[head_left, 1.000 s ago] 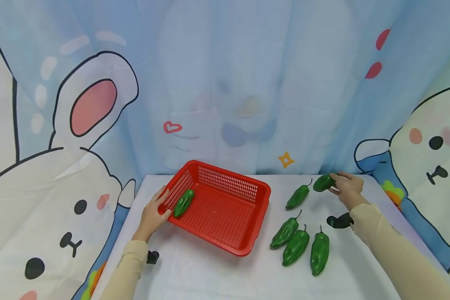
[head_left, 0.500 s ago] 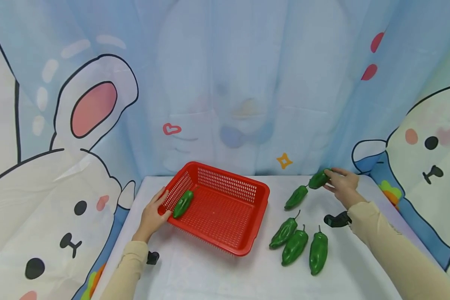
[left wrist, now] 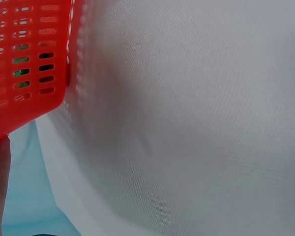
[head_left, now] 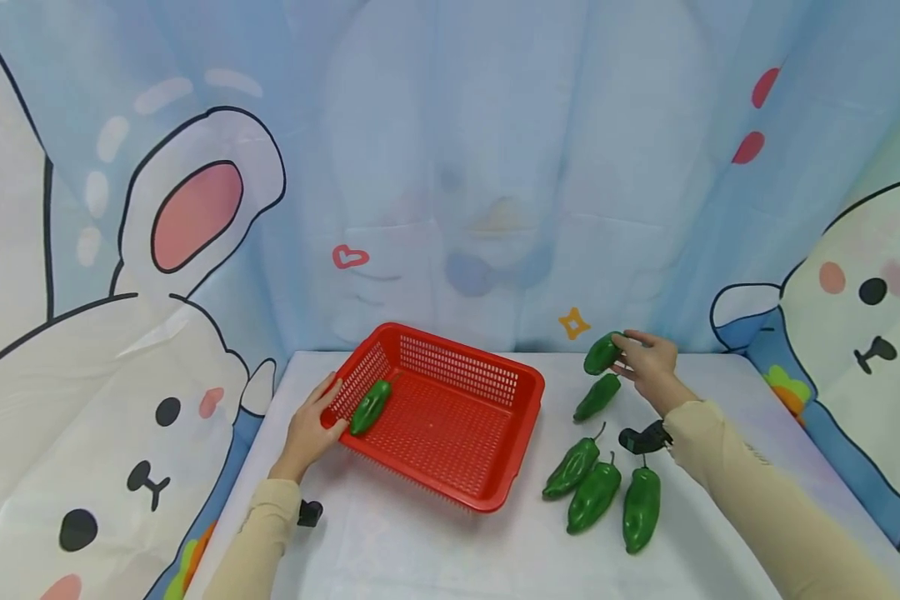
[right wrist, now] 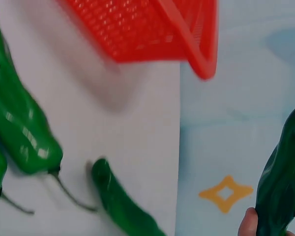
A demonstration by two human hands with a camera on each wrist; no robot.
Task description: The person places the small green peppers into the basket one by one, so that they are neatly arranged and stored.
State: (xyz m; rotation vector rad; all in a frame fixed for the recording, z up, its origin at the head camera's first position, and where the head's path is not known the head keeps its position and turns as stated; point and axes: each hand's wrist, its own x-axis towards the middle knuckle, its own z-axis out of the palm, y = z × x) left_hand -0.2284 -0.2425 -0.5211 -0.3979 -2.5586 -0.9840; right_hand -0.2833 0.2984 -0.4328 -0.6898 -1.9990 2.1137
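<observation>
Hands: two, one left hand (head_left: 307,432) and one right hand (head_left: 647,362). Green peppers (head_left: 594,497): six. Of these, one is held in the right hand; one lies just on the near side of that hand; three lie farther to its near side; one lies inside the basket, just beside the left hand. Red basket (head_left: 521,433): one, at the left hand. Sleeves (head_left: 765,500): two, one behind each hand. Black wrist devices (head_left: 645,438): two, one beneath each wrist. Table (head_left: 405,558): one, under both hands. Printed orange star (head_left: 573,323): one, beyond the right hand and to its left. Printed heart outline (head_left: 350,257): one, beyond the left hand. Printed red marks (head_left: 748,147): two, beyond the right hand and to its right.
</observation>
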